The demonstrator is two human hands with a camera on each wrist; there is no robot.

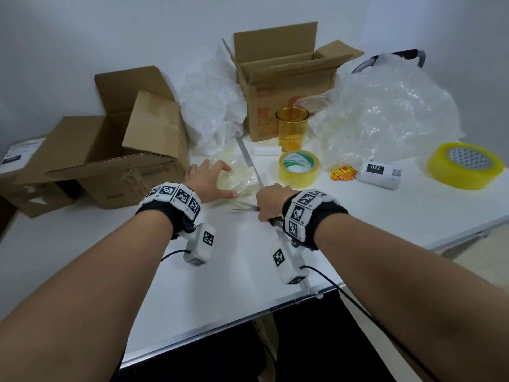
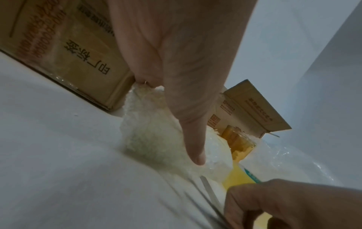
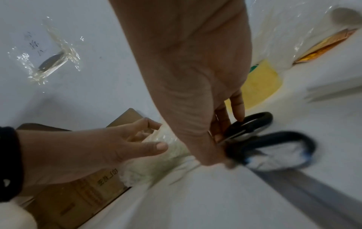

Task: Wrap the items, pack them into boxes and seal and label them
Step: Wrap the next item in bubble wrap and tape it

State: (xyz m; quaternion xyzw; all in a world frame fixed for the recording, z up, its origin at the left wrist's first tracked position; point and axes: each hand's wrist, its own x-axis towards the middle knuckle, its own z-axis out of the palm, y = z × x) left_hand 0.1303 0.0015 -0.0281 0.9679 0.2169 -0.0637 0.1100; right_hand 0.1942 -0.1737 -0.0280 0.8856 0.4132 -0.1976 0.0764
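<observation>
Right hand [image 1: 271, 201] grips scissors [image 3: 260, 139] | bubble-wrapped bundle [image 1: 237, 175] under left hand [image 1: 209, 179]

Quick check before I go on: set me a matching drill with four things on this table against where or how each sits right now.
Things:
1. scissors
2. amber glass cup
3. bubble-wrap bundle
4. small tape roll

States:
A. stands upright in front of the tall open box
B. gripped in the right hand
C. lies flat, right of the metal ruler
D. under the spread left hand

Pairs: 1-B, 2-A, 3-D, 4-C
</observation>
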